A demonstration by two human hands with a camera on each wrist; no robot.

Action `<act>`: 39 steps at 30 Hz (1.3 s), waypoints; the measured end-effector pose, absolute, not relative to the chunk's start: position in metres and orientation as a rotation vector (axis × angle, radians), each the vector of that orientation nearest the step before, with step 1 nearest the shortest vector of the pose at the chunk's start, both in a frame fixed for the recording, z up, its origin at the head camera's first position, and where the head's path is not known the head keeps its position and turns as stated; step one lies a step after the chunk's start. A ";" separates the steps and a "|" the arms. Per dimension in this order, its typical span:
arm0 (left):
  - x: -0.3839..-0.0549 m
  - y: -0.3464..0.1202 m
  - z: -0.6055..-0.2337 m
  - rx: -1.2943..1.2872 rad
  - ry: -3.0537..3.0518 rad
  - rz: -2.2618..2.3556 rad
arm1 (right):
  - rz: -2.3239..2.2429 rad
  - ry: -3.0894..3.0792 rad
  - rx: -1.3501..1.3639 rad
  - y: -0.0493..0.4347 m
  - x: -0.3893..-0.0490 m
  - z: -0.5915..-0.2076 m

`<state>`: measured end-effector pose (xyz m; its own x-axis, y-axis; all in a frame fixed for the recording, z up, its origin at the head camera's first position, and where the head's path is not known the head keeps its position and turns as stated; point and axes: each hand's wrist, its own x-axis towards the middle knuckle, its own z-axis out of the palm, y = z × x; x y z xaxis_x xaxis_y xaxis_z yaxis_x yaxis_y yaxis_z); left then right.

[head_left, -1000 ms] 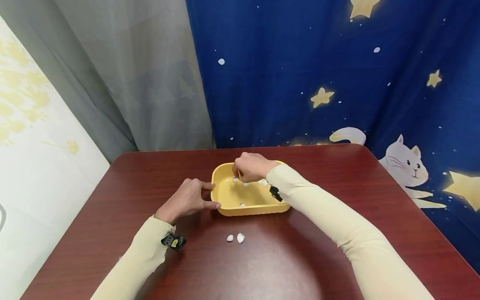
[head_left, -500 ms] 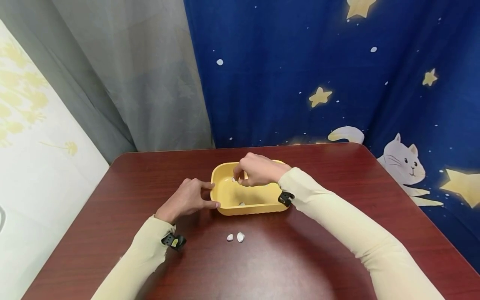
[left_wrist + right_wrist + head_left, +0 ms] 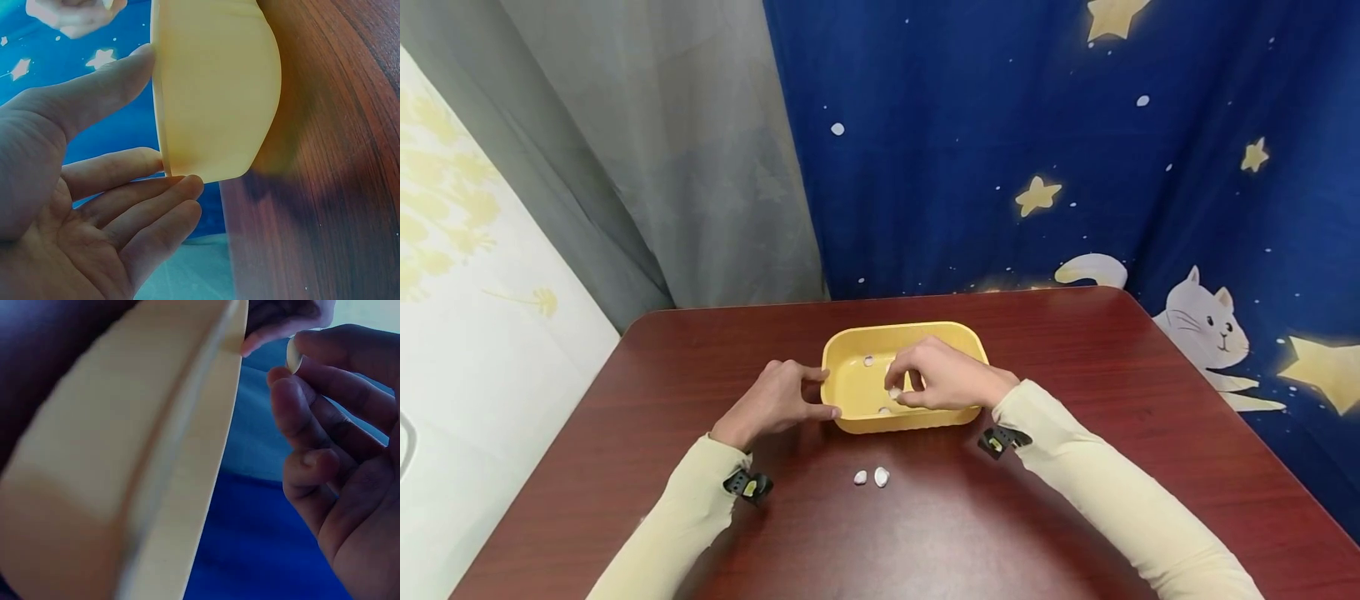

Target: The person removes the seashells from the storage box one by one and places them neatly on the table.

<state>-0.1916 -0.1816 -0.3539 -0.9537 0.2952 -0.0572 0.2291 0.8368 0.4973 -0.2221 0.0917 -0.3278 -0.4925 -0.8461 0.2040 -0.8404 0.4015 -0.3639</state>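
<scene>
A yellow plastic basin (image 3: 917, 420) stands on the table. My left hand (image 3: 777, 394) holds its left end, thumb at the front corner and index finger further back on the rim (image 3: 164, 125). Over the basin, my right hand (image 3: 951, 377) pinches a small white shell-like piece (image 3: 294, 356) between thumb and fingertips. Inside the basin lie similar pieces, one towards the back left (image 3: 868, 361) and one by the front wall (image 3: 884, 410); the right hand hides part of the inside. Two more white pieces, a smaller one (image 3: 860, 477) and a larger one (image 3: 882, 477), lie in front of the basin.
The dark red wooden table (image 3: 700, 350) has rounded far corners. Behind it hang a grey curtain (image 3: 715, 167) and a blue starry curtain (image 3: 940, 167). A white panel (image 3: 490, 375) with yellow flowers borders the left side.
My right hand has moved from the basin's back left towards its front right, carrying the pinched white piece. The left hand has kept its place on the rim.
</scene>
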 end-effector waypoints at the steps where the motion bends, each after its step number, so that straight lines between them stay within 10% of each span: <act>1: -0.192 -0.181 -0.354 0.413 2.883 0.758 | -0.679 2.620 -1.577 0.094 -0.219 -0.330; 39: -0.194 -0.181 -0.355 0.416 2.886 0.746 | -0.244 2.633 -1.668 0.089 -0.171 -0.394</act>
<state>-0.1935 -0.1808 -0.3551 -0.9533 0.2964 -0.0582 0.2311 0.8396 0.4915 -0.1714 0.0891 -0.3945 -0.4303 -0.8999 0.0706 -0.8976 0.4183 -0.1395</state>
